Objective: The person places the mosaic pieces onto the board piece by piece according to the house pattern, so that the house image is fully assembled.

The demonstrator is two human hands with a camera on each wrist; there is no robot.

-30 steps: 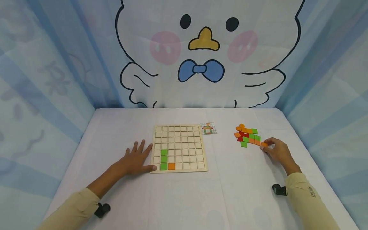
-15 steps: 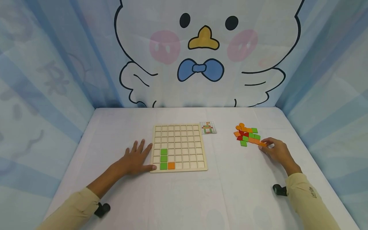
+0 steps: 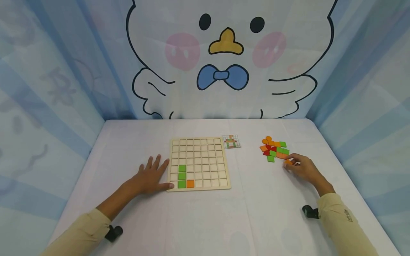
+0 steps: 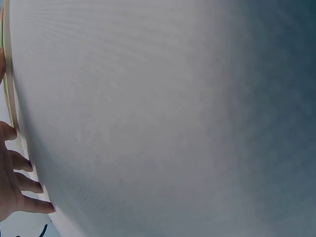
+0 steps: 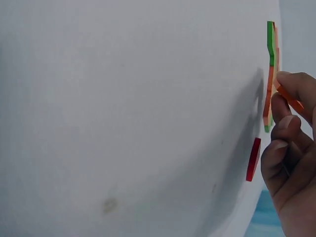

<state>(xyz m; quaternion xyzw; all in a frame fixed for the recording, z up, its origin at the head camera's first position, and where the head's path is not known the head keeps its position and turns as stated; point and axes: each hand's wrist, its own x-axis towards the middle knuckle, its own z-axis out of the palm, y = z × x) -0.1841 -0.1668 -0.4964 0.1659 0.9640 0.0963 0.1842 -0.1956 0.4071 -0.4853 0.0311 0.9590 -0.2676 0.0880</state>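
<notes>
My left hand (image 3: 150, 180) lies on the table with its fingers spread. Its thumb and a fingertip touch the left edge of a wooden grid board (image 3: 206, 152). Three green square tiles (image 3: 182, 176) form a column in that board, with one orange tile (image 3: 190, 184) beside the lowest. At the right, my right hand (image 3: 303, 168) pinches an orange tile (image 5: 290, 98) between thumb and finger. The hand is just in front of a loose pile of tiles (image 3: 279, 150), some green, some orange, some red. A red tile (image 5: 254, 159) shows below the fingers in the right wrist view.
A small pattern card (image 3: 231, 141) lies against the board's upper right corner, printed with a coloured figure on a grid. White cloth covers the table (image 3: 211, 220). Curtains (image 3: 57, 106) enclose the back and sides.
My right hand has drawn the orange tile slightly left and away from the pile's near end. The left hand keeps its place on the board's edge.
</notes>
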